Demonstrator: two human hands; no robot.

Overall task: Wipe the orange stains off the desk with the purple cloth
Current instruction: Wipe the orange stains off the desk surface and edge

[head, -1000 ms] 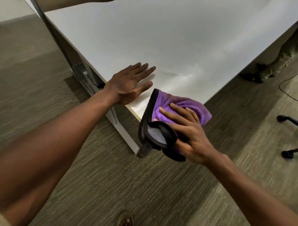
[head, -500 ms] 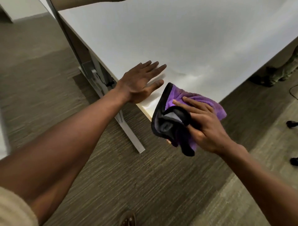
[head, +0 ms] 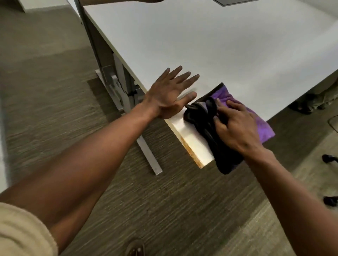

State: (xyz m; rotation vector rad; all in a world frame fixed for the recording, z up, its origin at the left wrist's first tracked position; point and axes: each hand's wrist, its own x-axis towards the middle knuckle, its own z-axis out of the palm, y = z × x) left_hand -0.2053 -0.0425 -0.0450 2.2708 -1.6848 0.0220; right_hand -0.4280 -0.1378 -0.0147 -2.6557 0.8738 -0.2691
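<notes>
I see the white desk (head: 210, 45) over ribbed grey-brown carpet (head: 54, 91). At its near corner my right hand (head: 237, 128) grips the purple cloth (head: 263, 128), bunched on the desk and hanging past the corner. Orange stains (head: 192, 151) line that corner's edge. My left hand (head: 168, 95), fingers spread wide, lies flat just beside the cloth.

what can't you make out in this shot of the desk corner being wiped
Head view only:
- Desk surface under the purple cloth: covered by the cloth and the right hand, so any stain there is hidden.
- Orange stains along the corner edge: their extent beneath the cloth cannot be told.
- Left hand: contact with the desk is unclear.
- Dark object on the desk's far side: cut off by the top edge.
</notes>
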